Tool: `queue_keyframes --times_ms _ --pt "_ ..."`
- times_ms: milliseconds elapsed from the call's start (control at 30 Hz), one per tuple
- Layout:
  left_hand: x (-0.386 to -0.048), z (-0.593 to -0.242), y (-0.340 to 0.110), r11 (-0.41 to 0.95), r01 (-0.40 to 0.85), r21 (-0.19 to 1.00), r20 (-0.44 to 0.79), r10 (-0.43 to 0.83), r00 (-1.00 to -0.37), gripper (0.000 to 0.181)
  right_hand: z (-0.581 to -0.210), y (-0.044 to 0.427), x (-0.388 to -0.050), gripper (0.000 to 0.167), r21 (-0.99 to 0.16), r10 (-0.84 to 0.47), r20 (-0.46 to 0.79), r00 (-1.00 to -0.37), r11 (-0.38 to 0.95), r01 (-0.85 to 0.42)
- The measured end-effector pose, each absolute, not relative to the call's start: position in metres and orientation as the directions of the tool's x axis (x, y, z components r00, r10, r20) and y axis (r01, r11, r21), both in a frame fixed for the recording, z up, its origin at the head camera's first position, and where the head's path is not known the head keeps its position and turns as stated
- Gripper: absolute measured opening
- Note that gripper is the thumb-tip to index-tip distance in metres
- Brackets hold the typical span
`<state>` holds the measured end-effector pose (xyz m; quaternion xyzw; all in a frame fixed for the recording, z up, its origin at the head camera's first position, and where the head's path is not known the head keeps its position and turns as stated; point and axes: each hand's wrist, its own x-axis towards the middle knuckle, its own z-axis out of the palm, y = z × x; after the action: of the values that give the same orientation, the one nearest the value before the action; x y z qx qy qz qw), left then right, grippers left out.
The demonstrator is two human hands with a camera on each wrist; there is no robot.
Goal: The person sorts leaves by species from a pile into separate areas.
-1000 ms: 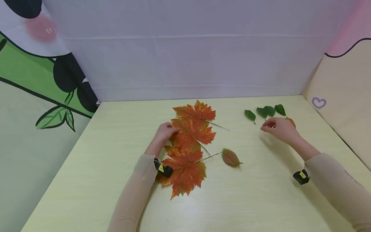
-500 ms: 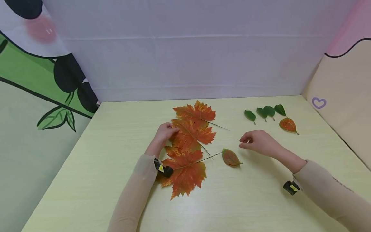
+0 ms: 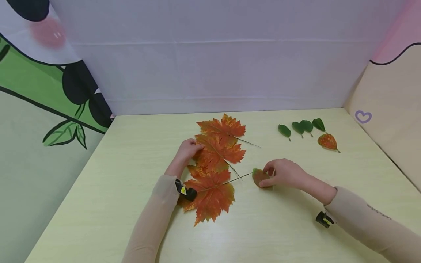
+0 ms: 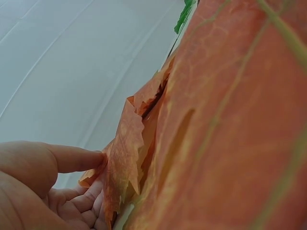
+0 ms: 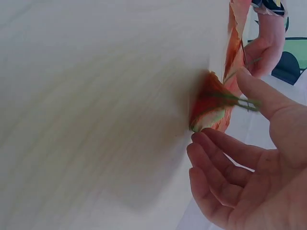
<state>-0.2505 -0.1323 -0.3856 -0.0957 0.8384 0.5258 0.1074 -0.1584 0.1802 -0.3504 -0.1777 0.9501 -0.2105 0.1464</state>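
Observation:
In the head view my left hand (image 3: 189, 149) pinches the left edge of the middle orange maple leaf (image 3: 218, 149). The left wrist view shows the thumb and fingers on the folded leaf edge (image 4: 125, 143). Other orange maple leaves, an upper one (image 3: 225, 126) and a lower one (image 3: 212, 193), overlap it. My right hand (image 3: 287, 173) reaches over a small red-green oval leaf (image 3: 258, 176), partly covering it. In the right wrist view the thumb and fingers are apart near this leaf (image 5: 211, 98), and its outline is slightly blurred.
Several small green leaves (image 3: 284, 130) lie at the back right of the pale table (image 3: 108, 204). An orange-red oval leaf (image 3: 327, 141) lies just in front of them. A pale cloth backdrop (image 3: 210, 73) rises behind the table.
My right hand has moved left and toward the front, from beside the green leaves to the red-green leaf, uncovering the orange-red oval leaf. The left hand stays on the maple leaf.

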Motion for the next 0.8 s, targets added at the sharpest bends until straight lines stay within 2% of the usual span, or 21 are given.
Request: queue_keyframes --times_ms 167,333,500,700,800 --pt "-0.252 -0.387 -0.132 0.428 -0.267 0.864 -0.274 -0.045 -0.961 0.022 -0.354 0.177 -0.156 0.051 -0.426 -0.423 -0.198 -0.884 0.85 -0.311" --pt "-0.253 -0.389 -0.132 0.425 -0.268 0.865 -0.273 -0.049 -0.961 0.023 -0.354 0.178 -0.154 0.047 -0.408 -0.442 -0.191 -0.876 0.848 -0.339" --pt "-0.253 -0.389 -0.132 0.433 -0.27 0.86 -0.278 -0.046 -0.959 0.024 -0.353 0.181 -0.153 0.039 -0.453 -0.447 -0.205 -0.87 0.832 -0.321" --pt "-0.252 -0.387 -0.132 0.428 -0.273 0.862 -0.281 -0.046 -0.959 0.023 -0.353 0.187 -0.152 0.02 -0.495 -0.439 -0.193 -0.877 0.816 -0.299" --pt "-0.252 -0.387 -0.133 0.427 -0.272 0.862 -0.28 -0.045 -0.959 0.021 -0.353 0.189 -0.152 0.017 -0.497 -0.42 -0.172 -0.891 0.818 -0.29"
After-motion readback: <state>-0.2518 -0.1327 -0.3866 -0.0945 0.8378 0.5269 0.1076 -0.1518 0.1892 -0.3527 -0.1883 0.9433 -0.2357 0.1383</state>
